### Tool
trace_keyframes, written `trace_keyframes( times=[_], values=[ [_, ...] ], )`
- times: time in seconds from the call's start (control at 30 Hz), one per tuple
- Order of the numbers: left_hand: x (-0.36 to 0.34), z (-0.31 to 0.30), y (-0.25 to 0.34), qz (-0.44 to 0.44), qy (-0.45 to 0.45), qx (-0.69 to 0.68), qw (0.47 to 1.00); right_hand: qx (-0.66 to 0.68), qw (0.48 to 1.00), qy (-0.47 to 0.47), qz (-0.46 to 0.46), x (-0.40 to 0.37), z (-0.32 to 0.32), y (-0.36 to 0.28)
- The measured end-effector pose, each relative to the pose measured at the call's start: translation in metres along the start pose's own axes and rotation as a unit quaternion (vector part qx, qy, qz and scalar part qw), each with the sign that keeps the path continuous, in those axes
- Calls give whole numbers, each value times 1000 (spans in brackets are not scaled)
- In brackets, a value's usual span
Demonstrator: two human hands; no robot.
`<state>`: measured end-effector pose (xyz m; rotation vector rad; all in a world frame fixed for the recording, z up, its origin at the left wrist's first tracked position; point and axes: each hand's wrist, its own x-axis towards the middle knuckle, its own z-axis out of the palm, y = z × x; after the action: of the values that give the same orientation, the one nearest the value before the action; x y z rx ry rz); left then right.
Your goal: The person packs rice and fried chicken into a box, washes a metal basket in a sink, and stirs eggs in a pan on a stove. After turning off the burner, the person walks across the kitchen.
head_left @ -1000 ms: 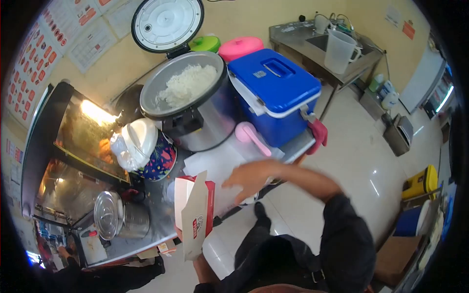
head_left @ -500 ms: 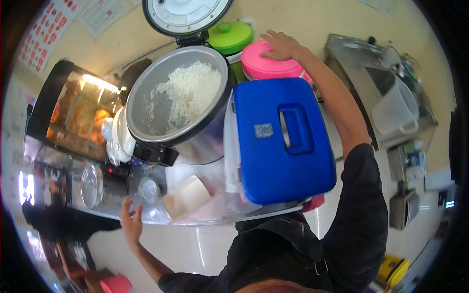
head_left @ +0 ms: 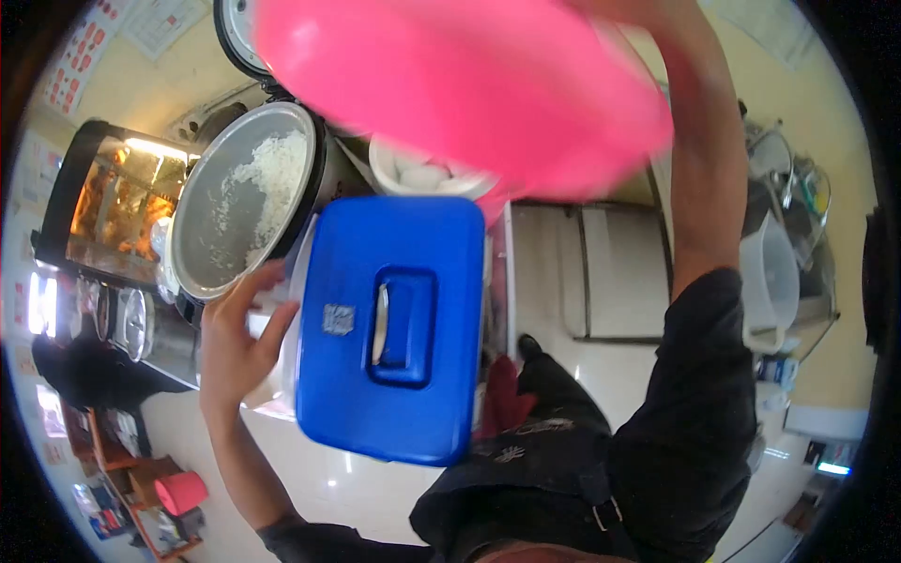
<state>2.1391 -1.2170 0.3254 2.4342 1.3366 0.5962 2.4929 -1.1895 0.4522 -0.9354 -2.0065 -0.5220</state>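
The right hand (head_left: 627, 9), up at 12 to 1 o'clock and partly cut off by the top edge, is holding a big pink lid (head_left: 460, 89) in its grip. The lid is hanging tilted and blurred across the top of the view, at 12 o'clock. Just below it, a white tub (head_left: 383, 167) is showing its open mouth, with pale rounded pieces sitting inside (too small to name for certain). A blue cooler (head_left: 436, 394) with a closed top is filling the middle. Taking its centre as the clock's, the left hand (head_left: 236, 347) is hovering just beside it at 9 o'clock, its grip holding nothing, thumb and fingers spreading apart. At 10 to 11 o'clock, an open cooker (head_left: 197, 244) is leaning into sight, white rice (head_left: 272, 183) heaping along its right side. A red cloth (head_left: 507, 399) is hanging at 4 o'clock.
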Motion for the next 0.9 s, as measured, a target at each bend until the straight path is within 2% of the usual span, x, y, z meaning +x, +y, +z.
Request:
trace_keyframes(
  times=[0.07,0.13,0.2,0.23,0.3,0.37,0.43,0.47,0.5,0.53,0.63,0.67,0.73,0.8,0.9],
  values=[
    [42,24,7,42,13,83,996,0,1000,-23,6,-37,-10,12],
    [93,42,15,32,-22,85,996,30,998,-20,52,-72,-7,48],
    [151,68,10,64,-8,129,990,117,992,-9,38,-97,10,87],
    [181,78,6,36,-7,132,991,165,986,-7,34,-108,25,109],
    [251,93,-7,-21,18,148,989,210,976,-58,-33,-118,83,140],
    [307,114,-18,-74,13,154,985,225,957,-158,-94,-135,175,150],
    [346,137,-43,-1,48,206,977,248,938,-230,-80,-142,225,137],
    [365,147,-78,70,49,200,976,291,943,-144,-79,-149,267,126],
    [384,156,-97,83,49,245,965,281,944,-71,-155,-140,274,125],
    [392,152,-59,17,-83,39,996,281,945,-82,-143,-145,286,134],
    [442,160,-125,60,-25,239,969,305,936,-139,-109,-164,307,180],
    [448,160,-139,28,-11,293,956,304,937,-145,-89,-171,309,194],
    [484,131,-157,-72,-80,222,969,310,935,-144,-91,-171,307,202],
    [472,158,-111,-58,29,304,950,318,932,-146,-91,-170,307,206],
    [462,163,-43,49,63,259,963,337,926,-145,-83,-168,303,214]
  ],
)
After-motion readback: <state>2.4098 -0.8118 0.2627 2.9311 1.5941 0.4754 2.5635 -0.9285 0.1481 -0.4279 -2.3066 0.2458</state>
